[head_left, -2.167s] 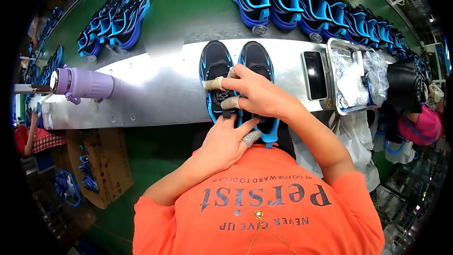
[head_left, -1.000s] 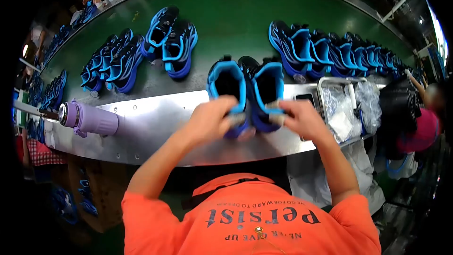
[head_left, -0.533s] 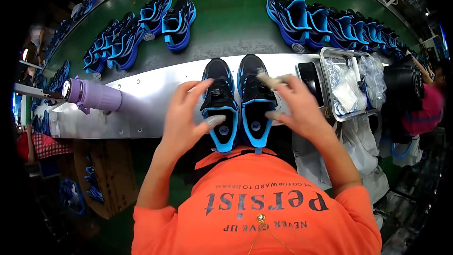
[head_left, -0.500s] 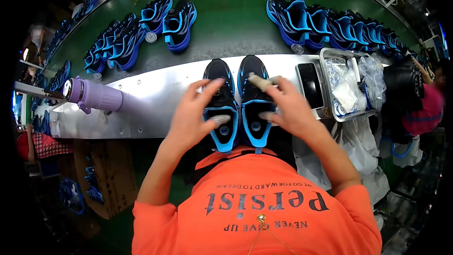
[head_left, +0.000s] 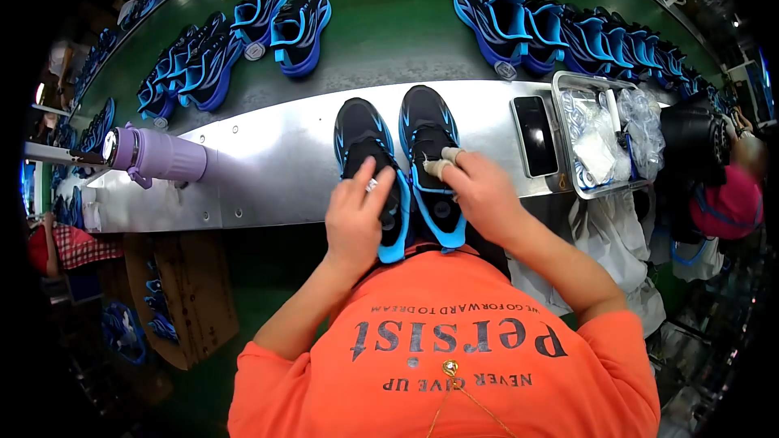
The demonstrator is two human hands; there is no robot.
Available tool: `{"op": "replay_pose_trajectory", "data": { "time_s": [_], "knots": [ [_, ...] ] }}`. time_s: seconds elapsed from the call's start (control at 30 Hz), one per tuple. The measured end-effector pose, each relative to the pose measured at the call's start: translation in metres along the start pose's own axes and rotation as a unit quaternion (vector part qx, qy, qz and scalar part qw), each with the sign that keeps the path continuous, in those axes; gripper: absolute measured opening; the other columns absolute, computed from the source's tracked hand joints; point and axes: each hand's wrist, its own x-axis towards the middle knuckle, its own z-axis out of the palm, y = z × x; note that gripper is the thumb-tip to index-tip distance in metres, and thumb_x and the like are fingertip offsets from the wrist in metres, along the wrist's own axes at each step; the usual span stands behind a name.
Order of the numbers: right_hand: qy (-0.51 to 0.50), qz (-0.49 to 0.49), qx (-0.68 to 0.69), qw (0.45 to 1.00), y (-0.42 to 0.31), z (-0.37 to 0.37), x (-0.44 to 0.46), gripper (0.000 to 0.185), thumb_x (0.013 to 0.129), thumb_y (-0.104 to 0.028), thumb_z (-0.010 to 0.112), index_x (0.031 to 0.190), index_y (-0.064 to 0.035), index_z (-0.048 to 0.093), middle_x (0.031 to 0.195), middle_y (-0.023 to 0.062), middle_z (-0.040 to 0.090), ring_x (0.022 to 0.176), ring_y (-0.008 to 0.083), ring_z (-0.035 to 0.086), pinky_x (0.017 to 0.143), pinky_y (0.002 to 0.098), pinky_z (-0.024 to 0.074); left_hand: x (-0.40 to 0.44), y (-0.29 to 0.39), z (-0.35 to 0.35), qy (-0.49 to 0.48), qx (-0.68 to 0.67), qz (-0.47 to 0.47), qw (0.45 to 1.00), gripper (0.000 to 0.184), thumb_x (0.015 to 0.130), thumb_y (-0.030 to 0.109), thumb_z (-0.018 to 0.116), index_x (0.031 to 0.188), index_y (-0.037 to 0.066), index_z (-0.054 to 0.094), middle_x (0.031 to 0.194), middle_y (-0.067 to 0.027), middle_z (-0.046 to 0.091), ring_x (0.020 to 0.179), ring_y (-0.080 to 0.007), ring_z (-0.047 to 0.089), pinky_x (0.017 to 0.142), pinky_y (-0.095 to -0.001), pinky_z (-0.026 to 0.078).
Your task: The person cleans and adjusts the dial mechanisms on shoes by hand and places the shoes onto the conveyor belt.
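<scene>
Two black and blue shoes lie side by side on the metal bench edge, toes pointing away from me: the left shoe (head_left: pixel 363 131) and the right shoe (head_left: pixel 428 122). My left hand (head_left: pixel 357 215) is over the left shoe's tongue and opening, its fingers closed around something I cannot make out. At the right shoe's laces, my right hand (head_left: pixel 479 191) pinches with covered fingertips; what lies between them is too small to name. Both shoe openings face my body, with a round label visible inside the right one.
A purple bottle (head_left: pixel 162 154) lies at the left. A phone (head_left: pixel 535 136) and a metal tray (head_left: pixel 578 186) of plastic-wrapped pieces are at the right. More shoes stand on the green belt (head_left: pixel 389 24). Below the bench is a cardboard box (head_left: pixel 199 300).
The shoes were turned and set down with toes away from me. Since half a second ago, both hands have closed in on the shoes' tongues and laces, and the left shoe has tilted slightly.
</scene>
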Motion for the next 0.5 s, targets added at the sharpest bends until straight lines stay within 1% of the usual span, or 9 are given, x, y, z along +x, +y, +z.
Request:
{"op": "replay_pose_trajectory", "data": {
  "time_s": [0.07, 0.1, 0.17, 0.23, 0.27, 0.3, 0.4, 0.47, 0.5],
  "knots": [
    [-0.036, 0.039, 0.091, 0.994, 0.008, -0.01, 0.007, 0.05, 0.067, 0.008, 0.066, 0.114, -0.0085, 0.067, 0.112, 0.0135, 0.064, 0.098, 0.0333, 0.062, 0.084, 0.0392, 0.0524, 0.008, 0.001, -0.005, 0.004, -0.05, -0.054, 0.997, 0.063, 0.066, -0.01, 0.065, 0.126, 0.007, 0.063, 0.13, -0.018, 0.059, 0.094, -0.0349, 0.057, 0.085, -0.0421, 0.049],
    [-0.057, 0.052, 0.091, 0.993, 0.007, -0.014, 0.007, 0.055, 0.068, 0.009, 0.066, 0.119, -0.0112, 0.066, 0.116, 0.0136, 0.063, 0.101, 0.0352, 0.061, 0.086, 0.0403, 0.0519, 0.008, 0.006, -0.007, 0.001, -0.042, -0.068, 0.997, 0.064, 0.065, -0.01, 0.066, 0.127, 0.007, 0.062, 0.127, -0.0173, 0.059, 0.095, -0.0351, 0.056, 0.085, -0.0416, 0.049],
    [-0.032, 0.049, 0.052, 0.997, 0.0, -0.011, 0.006, 0.06, 0.067, 0.009, 0.066, 0.123, -0.0139, 0.065, 0.12, 0.0132, 0.061, 0.102, 0.0356, 0.06, 0.088, 0.0411, 0.0512, 0.01, 0.016, -0.011, -0.004, -0.024, -0.101, 0.995, 0.068, 0.062, -0.011, 0.067, 0.127, 0.007, 0.062, 0.122, -0.0158, 0.06, 0.096, -0.0355, 0.056, 0.087, -0.0408, 0.049],
    [-0.03, 0.046, 0.019, 0.998, -0.011, -0.01, 0.007, 0.069, 0.066, 0.01, 0.065, 0.129, -0.019, 0.063, 0.127, 0.0122, 0.057, 0.103, 0.0354, 0.057, 0.091, 0.0416, 0.05, 0.012, 0.016, -0.012, -0.01, -0.013, -0.089, 0.996, 0.066, 0.062, -0.01, 0.069, 0.125, 0.007, 0.062, 0.116, -0.0157, 0.058, 0.096, -0.0348, 0.055, 0.087, -0.0401, 0.049],
    [-0.025, 0.038, 0.023, 0.999, -0.01, -0.009, 0.007, 0.067, 0.067, 0.009, 0.065, 0.128, -0.0197, 0.064, 0.126, 0.0121, 0.058, 0.101, 0.0347, 0.057, 0.09, 0.0415, 0.0505, 0.013, 0.016, -0.013, -0.012, -0.006, -0.084, 0.996, 0.064, 0.062, -0.009, 0.07, 0.125, 0.006, 0.063, 0.113, -0.0157, 0.058, 0.095, -0.0345, 0.055, 0.087, -0.0397, 0.049],
    [-0.022, 0.03, 0.03, 0.999, -0.009, -0.008, 0.007, 0.066, 0.068, 0.008, 0.065, 0.127, -0.0205, 0.064, 0.124, 0.0119, 0.059, 0.098, 0.034, 0.057, 0.088, 0.0414, 0.0511, 0.015, 0.017, -0.014, -0.026, -0.009, -0.091, 0.995, 0.062, 0.062, -0.007, 0.073, 0.122, 0.006, 0.063, 0.106, -0.0147, 0.058, 0.095, -0.0348, 0.057, 0.085, -0.0407, 0.05],
    [-0.019, 0.004, 0.044, 0.999, 0.001, -0.008, 0.001, 0.059, 0.071, 0.006, 0.064, 0.124, -0.0199, 0.065, 0.122, 0.0112, 0.06, 0.095, 0.0325, 0.058, 0.088, 0.0405, 0.0518, 0.01, 0.02, -0.015, -0.043, -0.034, -0.122, 0.991, 0.062, 0.062, -0.007, 0.074, 0.122, 0.006, 0.064, 0.107, -0.0147, 0.059, 0.098, -0.0351, 0.061, 0.085, -0.0418, 0.051],
    [-0.015, -0.021, 0.02, 0.999, 0.009, -0.009, -0.006, 0.055, 0.073, 0.005, 0.064, 0.122, -0.0192, 0.066, 0.119, 0.0104, 0.061, 0.094, 0.0319, 0.058, 0.088, 0.0395, 0.0519, 0.0, 0.016, -0.011, -0.012, -0.027, -0.088, 0.996, 0.064, 0.062, -0.008, 0.073, 0.124, 0.006, 0.063, 0.112, -0.0168, 0.06, 0.102, -0.0366, 0.062, 0.087, -0.042, 0.052],
    [0.012, -0.051, -0.022, 0.998, 0.006, -0.007, -0.005, 0.036, 0.077, -0.001, 0.063, 0.111, -0.012, 0.067, 0.116, 0.0121, 0.062, 0.093, 0.0296, 0.058, 0.083, 0.0369, 0.0516, -0.006, 0.016, -0.008, -0.002, -0.016, -0.074, 0.997, 0.065, 0.062, -0.009, 0.072, 0.124, 0.006, 0.063, 0.113, -0.0175, 0.061, 0.103, -0.0368, 0.062, 0.088, -0.0417, 0.052]
  ]
}}
